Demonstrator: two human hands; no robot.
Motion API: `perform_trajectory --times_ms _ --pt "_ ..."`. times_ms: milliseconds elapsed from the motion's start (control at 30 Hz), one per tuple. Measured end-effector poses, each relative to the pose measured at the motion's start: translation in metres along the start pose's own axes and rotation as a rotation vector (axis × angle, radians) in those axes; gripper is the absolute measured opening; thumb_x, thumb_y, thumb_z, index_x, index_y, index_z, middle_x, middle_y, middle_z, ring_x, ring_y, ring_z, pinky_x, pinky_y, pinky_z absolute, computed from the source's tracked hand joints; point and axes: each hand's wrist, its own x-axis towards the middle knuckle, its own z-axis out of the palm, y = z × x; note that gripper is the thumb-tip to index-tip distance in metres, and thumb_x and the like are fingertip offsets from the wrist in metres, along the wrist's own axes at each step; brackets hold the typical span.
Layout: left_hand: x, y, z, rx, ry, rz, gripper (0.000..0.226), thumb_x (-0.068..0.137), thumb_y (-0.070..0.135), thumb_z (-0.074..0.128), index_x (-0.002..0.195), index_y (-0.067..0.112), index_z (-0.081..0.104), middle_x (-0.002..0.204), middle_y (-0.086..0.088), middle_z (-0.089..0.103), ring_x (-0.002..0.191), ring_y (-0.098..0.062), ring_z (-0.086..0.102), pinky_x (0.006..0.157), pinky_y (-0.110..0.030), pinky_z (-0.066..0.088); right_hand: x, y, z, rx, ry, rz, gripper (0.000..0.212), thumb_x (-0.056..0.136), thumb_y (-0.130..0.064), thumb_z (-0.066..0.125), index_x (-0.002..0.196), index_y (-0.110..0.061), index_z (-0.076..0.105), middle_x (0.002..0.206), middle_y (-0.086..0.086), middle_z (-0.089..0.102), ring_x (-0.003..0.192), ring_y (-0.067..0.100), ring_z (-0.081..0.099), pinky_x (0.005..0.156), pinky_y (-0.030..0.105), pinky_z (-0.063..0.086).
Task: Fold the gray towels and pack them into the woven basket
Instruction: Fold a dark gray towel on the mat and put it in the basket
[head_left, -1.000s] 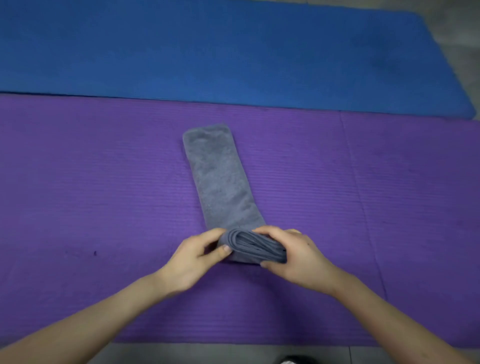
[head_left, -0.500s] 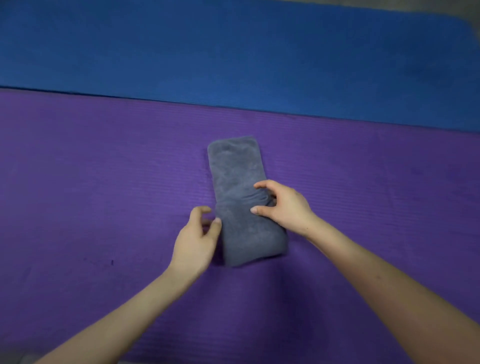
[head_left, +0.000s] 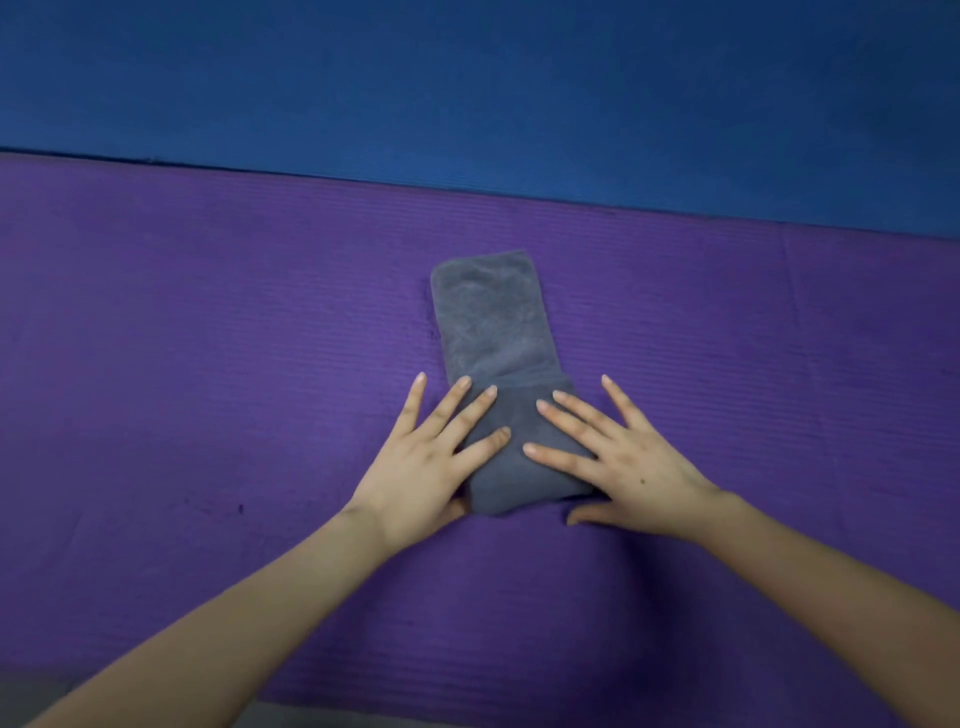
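Observation:
A gray towel (head_left: 493, 322) lies folded in a narrow strip on the purple mat (head_left: 208, 364), its near end doubled over into a thicker pad. My left hand (head_left: 431, 457) lies flat with straight spread fingers on the left side of that pad. My right hand (head_left: 618, 457) lies flat the same way on the right side. Both palms press down on the fold, fingertips pointing away from me. The woven basket is not in view.
A blue mat (head_left: 467, 88) lies beyond the purple one, their edges meeting along a line across the upper part of the view. A strip of grey floor (head_left: 31, 691) shows at the near left corner.
The near end of the towel was folded forward over the strip. Both hands let go of their grip and now lie flat on the fold, pressing it down.

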Motion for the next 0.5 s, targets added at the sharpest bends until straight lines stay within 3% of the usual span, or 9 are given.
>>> perform_trajectory --times_ms 67,167,267,367,433,500 --pt "0.007 -0.004 0.000 -0.052 -0.001 -0.019 0.093 0.050 0.046 0.084 0.129 0.026 0.041 0.139 -0.016 0.048 0.128 -0.039 0.045 0.099 -0.070 0.025 0.007 0.003 -0.001 0.032 -0.013 0.038 0.099 0.064 -0.058 0.072 0.146 -0.030 0.025 0.148 0.015 0.037 0.137 0.026 0.034 0.106 0.060 0.020" --pt "0.007 -0.006 -0.005 -0.152 -0.014 -0.046 0.090 0.051 0.042 0.085 0.128 0.027 0.042 0.135 -0.014 0.052 0.124 -0.039 0.049 0.096 -0.068 0.020 0.011 0.000 -0.010 0.106 -0.022 0.061 0.100 0.060 -0.041 0.084 0.142 -0.024 0.030 0.140 0.013 0.049 0.127 0.025 0.049 0.105 0.050 0.025" --pt "-0.006 0.000 -0.009 -0.335 -0.097 -0.067 0.083 0.060 0.054 0.070 0.132 0.032 0.038 0.143 -0.008 0.045 0.135 -0.030 0.035 0.102 -0.066 0.021 -0.003 -0.013 -0.019 0.183 -0.010 0.058 0.094 0.059 -0.036 0.081 0.139 -0.020 0.033 0.133 0.012 0.055 0.121 0.022 0.056 0.103 0.042 0.026" --pt "-0.023 0.019 -0.020 -0.643 -0.239 -0.136 0.085 0.060 0.070 0.055 0.137 0.039 0.036 0.152 0.010 0.026 0.141 -0.006 0.010 0.116 -0.037 0.008 -0.030 -0.030 -0.035 0.353 -0.046 0.083 0.068 0.076 -0.043 0.056 0.137 -0.023 0.035 0.131 0.003 0.058 0.120 0.012 0.055 0.101 0.031 0.026" --pt "-0.031 0.029 -0.031 -0.809 -0.307 -0.150 0.087 0.056 0.074 0.061 0.133 0.045 0.035 0.148 0.020 0.030 0.139 0.004 0.016 0.114 -0.017 0.013 -0.041 -0.040 -0.053 0.481 -0.104 0.109 0.063 0.079 -0.048 0.055 0.135 -0.028 0.035 0.128 -0.007 0.059 0.112 0.004 0.053 0.095 0.022 0.027" --pt "-0.034 0.031 -0.043 -1.019 -0.340 -0.197 0.078 0.056 0.067 0.069 0.125 0.049 0.038 0.136 0.028 0.044 0.130 0.010 0.033 0.108 -0.012 0.026 -0.041 -0.041 -0.069 0.562 -0.209 0.188 0.064 0.079 -0.052 0.060 0.133 -0.035 0.030 0.120 -0.009 0.058 0.102 0.009 0.051 0.088 0.018 0.029"
